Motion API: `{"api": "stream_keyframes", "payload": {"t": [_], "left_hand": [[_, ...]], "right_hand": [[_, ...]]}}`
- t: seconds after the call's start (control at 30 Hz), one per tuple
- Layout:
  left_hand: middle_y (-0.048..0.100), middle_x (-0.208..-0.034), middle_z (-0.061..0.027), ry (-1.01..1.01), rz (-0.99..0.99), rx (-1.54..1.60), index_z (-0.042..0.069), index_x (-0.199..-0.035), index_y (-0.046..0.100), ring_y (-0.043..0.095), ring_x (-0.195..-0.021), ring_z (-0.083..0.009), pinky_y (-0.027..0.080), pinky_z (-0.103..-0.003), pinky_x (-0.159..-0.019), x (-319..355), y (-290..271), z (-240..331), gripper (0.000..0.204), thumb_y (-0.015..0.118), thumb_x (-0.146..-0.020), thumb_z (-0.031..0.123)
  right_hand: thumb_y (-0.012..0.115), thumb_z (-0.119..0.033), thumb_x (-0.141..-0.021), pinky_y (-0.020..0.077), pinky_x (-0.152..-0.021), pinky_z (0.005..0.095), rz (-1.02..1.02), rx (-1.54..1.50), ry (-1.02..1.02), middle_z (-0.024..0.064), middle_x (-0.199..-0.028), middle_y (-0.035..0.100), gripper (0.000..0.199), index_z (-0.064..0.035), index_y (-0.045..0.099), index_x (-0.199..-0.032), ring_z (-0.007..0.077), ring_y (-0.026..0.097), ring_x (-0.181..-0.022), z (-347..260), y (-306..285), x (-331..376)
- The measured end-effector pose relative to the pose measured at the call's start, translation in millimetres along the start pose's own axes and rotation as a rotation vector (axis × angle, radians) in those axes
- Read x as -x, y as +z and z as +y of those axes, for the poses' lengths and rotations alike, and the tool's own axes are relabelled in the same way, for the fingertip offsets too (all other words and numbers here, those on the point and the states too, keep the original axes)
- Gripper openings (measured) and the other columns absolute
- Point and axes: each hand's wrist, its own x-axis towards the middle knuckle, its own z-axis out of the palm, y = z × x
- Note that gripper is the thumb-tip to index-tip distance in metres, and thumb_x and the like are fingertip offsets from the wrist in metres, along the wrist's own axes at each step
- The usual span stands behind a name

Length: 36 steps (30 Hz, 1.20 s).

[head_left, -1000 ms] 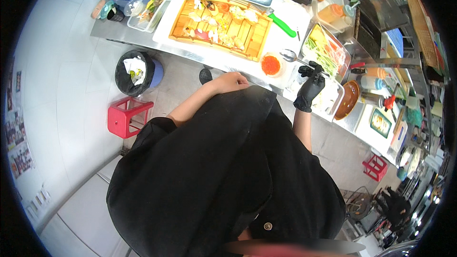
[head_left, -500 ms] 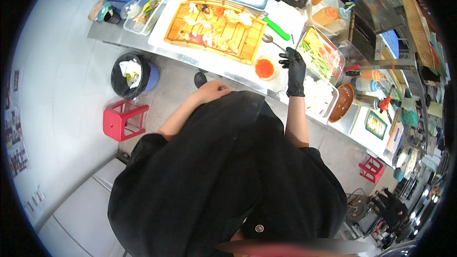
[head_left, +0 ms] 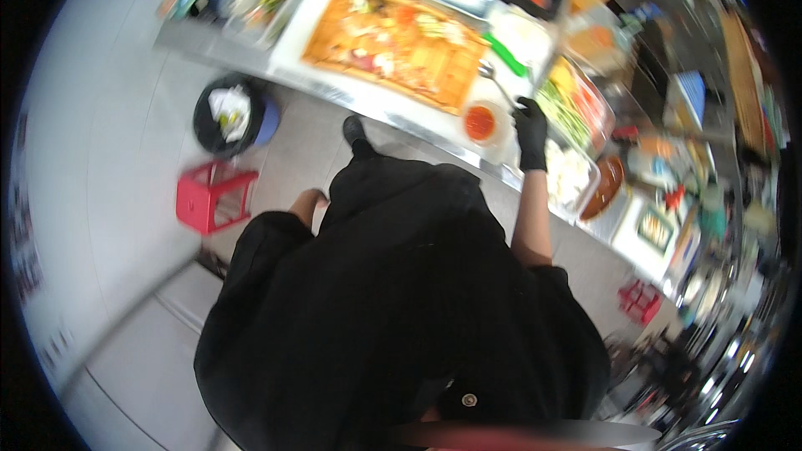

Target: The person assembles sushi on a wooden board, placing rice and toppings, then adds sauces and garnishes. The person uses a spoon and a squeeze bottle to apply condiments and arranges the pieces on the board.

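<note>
My right hand (head_left: 531, 132), in a black glove, is at the front edge of the counter. Its fingers are closed at the handle end of a metal spoon (head_left: 487, 71), whose bowl lies on the white board. Just left of the glove is a small round tub of orange-red roe (head_left: 480, 123). A wooden boat-shaped tray (head_left: 455, 63) with pieces of seafood stands farther left. Bare, my left hand (head_left: 316, 198) hangs low beside my black clothing, its fingers mostly hidden.
Right of the glove stand a container of cut vegetables (head_left: 561, 108) and a white-filled container (head_left: 568, 175). A green-handled knife (head_left: 508, 56) lies behind the spoon. Below the counter are a lined bin (head_left: 227, 117) and a red stool (head_left: 213, 196).
My left hand has dropped back from near the counter to my side. The right fingers have drawn together at the spoon's handle. The whole view has shifted and blurred.
</note>
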Motion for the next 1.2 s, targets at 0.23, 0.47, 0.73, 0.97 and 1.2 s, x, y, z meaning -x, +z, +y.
{"api": "stream_keyframes", "payload": {"t": [0.23,0.47,0.73,0.97,1.2], "left_hand": [[0.068,-0.116,-0.0254,0.274,0.246,0.432,0.002,-0.112,0.070,0.063,-0.116,-0.0389,0.052,-0.046,-0.095,-36,55,16,0.043,0.062,-0.088,0.037],[0.068,-0.114,-0.0250,0.424,0.356,0.379,0.003,-0.111,0.070,0.065,-0.112,-0.0389,0.053,-0.046,-0.092,-43,62,-2,0.040,0.062,-0.086,0.034],[0.069,-0.114,-0.0257,0.310,0.303,0.487,0.005,-0.111,0.071,0.065,-0.112,-0.0382,0.053,-0.045,-0.092,0,53,-27,0.039,0.062,-0.087,0.034],[0.069,-0.111,-0.0272,0.015,0.005,1.243,0.001,-0.110,0.071,0.067,-0.108,-0.0382,0.053,-0.045,-0.088,-17,41,-49,0.041,0.065,-0.085,0.033],[0.069,-0.090,-0.0275,0.381,0.263,0.136,0.000,-0.095,0.071,0.068,-0.092,-0.0434,0.054,-0.048,-0.078,33,-140,-28,0.028,0.071,-0.085,0.026]], "right_hand": [[0.069,-0.007,-0.086,0.0486,-0.063,0.0280,-0.017,-0.028,0.046,0.0067,-0.082,0.069,0.029,-0.0073,0.071,-0.115,0.0133,0.061,-0.068,-9,-5,-16],[0.069,-0.014,-0.084,0.0536,-0.083,0.0380,-0.166,0.525,-0.203,0.0166,-0.100,0.074,0.034,-0.0061,0.070,-0.116,0.0307,0.071,-0.091,-20,-6,-30],[0.066,-0.018,-0.083,0.0545,-0.085,0.0399,-0.283,0.591,0.034,0.0172,-0.102,0.073,0.028,-0.0076,0.074,-0.108,0.0323,0.071,-0.096,-24,-25,-24],[0.067,-0.017,-0.087,0.0547,-0.078,0.0371,-0.041,0.430,-0.041,0.0162,-0.099,0.074,0.024,-0.0075,0.074,-0.109,0.0295,0.072,-0.086,-28,-20,-4],[0.051,-0.005,-0.090,0.0507,-0.069,0.0345,0.000,0.356,0.325,0.0130,-0.084,0.070,0.019,-0.0036,0.064,-0.104,0.0207,0.067,-0.073,-36,-24,73]]}}
